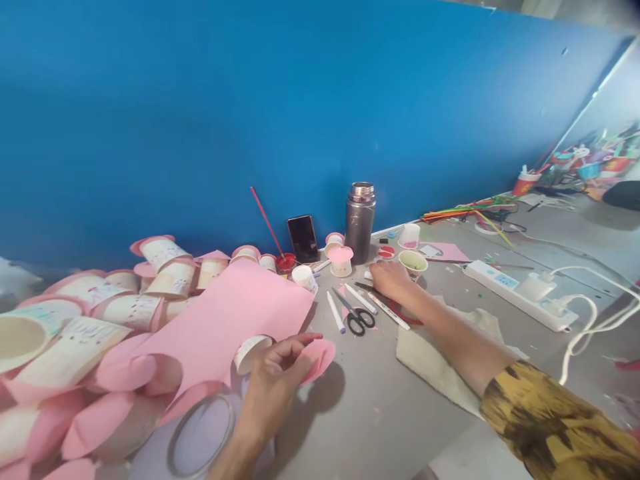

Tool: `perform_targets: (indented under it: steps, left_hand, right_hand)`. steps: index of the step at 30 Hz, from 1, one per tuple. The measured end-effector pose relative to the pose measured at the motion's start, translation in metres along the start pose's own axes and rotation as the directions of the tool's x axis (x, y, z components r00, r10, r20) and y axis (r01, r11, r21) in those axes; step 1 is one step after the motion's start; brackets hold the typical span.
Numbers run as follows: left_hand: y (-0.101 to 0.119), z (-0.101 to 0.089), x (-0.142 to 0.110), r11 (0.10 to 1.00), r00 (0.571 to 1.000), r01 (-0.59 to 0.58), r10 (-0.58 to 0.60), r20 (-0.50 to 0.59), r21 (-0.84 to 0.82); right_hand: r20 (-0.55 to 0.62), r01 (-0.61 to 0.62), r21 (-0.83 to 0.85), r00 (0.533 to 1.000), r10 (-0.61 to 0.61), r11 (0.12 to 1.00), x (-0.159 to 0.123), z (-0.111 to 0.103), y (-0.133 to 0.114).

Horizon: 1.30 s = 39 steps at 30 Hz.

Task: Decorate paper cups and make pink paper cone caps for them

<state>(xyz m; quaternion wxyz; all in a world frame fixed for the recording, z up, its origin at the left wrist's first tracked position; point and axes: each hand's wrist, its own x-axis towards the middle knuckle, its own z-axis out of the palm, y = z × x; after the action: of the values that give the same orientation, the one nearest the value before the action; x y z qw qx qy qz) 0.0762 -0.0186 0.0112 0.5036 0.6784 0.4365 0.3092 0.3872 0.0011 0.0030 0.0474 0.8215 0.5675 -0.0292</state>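
- Now the left hand [277, 379] is pinching a pink paper piece [321, 360] at six o'clock in view.
- The right hand [393, 277] is leaning at four o'clock; I cannot tell whether it's pinching.
- Scissors [355, 312] are lying at five o'clock.

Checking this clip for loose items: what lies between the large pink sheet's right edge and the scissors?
A white marker with a purple end lies between the large pink sheet and the scissors, seen in the head view.
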Motion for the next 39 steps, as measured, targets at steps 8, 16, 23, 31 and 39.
perform_targets:
  steps: [8,16,23,31,39]
  left_hand:
    - [0.001,0.0,0.002,0.998,0.999,-0.037,0.036,-0.025,-0.059]
    - [0.003,0.001,-0.004,0.987,0.988,-0.148,0.145,-0.047,-0.068]
    - [-0.001,0.004,-0.007,0.959,0.958,-0.282,0.284,-0.052,0.038]
    - [-0.004,0.005,-0.006,0.939,0.939,-0.334,0.339,-0.056,0.087]
    - [-0.007,0.004,-0.003,0.92,0.918,-0.387,0.39,-0.064,0.063]
  right_hand:
    - [-0.092,-0.02,0.056,0.995,0.025,0.998,-0.002,0.003,0.002]
    - [-0.372,0.368,0.904,0.928,-0.023,0.22,-0.062,-0.014,-0.027]
    - [-0.31,0.314,0.949,0.926,-0.216,-0.016,-0.097,-0.015,-0.055]
    - [-0.395,0.434,0.9,0.851,-0.345,0.039,-0.1,-0.013,-0.056]
    - [-0.489,0.556,0.83,0.765,-0.418,0.047,-0.098,-0.004,-0.056]
